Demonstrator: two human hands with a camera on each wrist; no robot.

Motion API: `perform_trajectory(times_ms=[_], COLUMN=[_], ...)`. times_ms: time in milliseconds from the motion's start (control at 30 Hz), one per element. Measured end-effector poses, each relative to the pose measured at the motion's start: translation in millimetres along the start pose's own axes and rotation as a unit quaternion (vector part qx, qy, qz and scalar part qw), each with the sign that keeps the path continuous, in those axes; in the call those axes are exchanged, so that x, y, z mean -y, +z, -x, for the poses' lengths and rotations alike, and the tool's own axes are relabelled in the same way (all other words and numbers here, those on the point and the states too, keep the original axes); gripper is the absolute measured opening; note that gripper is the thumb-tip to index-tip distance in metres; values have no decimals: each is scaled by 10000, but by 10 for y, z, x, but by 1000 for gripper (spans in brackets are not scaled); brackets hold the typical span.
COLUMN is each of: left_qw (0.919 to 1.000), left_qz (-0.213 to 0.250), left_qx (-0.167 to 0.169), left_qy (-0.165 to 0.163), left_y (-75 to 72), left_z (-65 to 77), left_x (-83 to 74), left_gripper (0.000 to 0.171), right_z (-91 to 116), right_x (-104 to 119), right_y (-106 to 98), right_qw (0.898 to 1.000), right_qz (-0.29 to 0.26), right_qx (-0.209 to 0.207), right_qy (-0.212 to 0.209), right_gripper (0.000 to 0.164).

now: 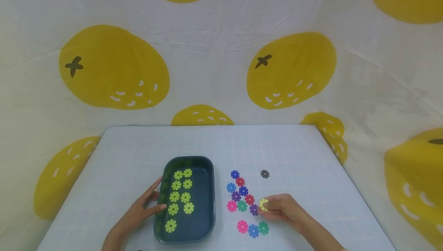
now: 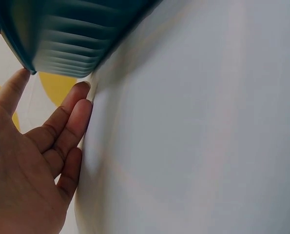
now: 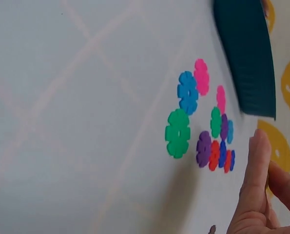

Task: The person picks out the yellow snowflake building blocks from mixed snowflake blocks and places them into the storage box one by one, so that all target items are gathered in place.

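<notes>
My right hand point(image 1: 285, 209) pinches a yellow-green flower-shaped disc point(image 1: 263, 204) between thumb and fingers, just right of a purple disc point(image 1: 254, 210). In the right wrist view the held disc is mostly hidden behind the fingers point(image 3: 256, 170). A dark teal tray point(image 1: 200, 224) has several yellow-green discs point(image 1: 171, 226) lying in its left half, roughly in two columns. My left hand point(image 1: 138, 212) is at the tray's left side, with thumb and index finger touching the rim and the other fingers loosely bent below it, as the left wrist view shows.
Between tray and right hand lie several loose discs, among them a red one point(image 1: 249, 199), a pink one point(image 1: 242, 226), a blue one point(image 1: 253, 231) and a green one point(image 1: 263, 228). A dark grey disc point(image 1: 265, 174) lies farther back. Patterned cloth point(image 1: 207, 70) hangs behind the table.
</notes>
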State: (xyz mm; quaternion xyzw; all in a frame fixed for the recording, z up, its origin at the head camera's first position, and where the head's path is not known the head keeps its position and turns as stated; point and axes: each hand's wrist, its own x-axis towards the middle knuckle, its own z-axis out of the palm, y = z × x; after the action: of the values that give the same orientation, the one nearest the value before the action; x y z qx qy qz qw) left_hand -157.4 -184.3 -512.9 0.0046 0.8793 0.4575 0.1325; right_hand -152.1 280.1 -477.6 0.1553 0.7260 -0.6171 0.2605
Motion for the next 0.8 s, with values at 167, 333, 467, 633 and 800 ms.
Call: perform_trajectory(times_ms=[167,333,467,633,800], left_qw=[10000,9999,9999,10000,10000], left_qz=[64,111,77,63,39], left_qx=[33,11,-1,-14,-40], left_qy=[54,99,91,31,-65], left_y=[4,11,9,5,3], left_z=[-10,-16,-6,-4,-9], left_x=[20,27,28,23,15], left_gripper=[90,90,90,90,90], right_z=[-15,-19,-26,-40,-47], right_x=[28,88,163,281,441], right_y=[80,159,227,344,543], right_qw=[9995,9990,9978,9961,9954], right_qz=[-173,-170,-211,-220,-167], right_qx=[249,406,612,791,841], right_qy=[-6,-31,-142,-310,-428], right_gripper=[48,48,49,47,42])
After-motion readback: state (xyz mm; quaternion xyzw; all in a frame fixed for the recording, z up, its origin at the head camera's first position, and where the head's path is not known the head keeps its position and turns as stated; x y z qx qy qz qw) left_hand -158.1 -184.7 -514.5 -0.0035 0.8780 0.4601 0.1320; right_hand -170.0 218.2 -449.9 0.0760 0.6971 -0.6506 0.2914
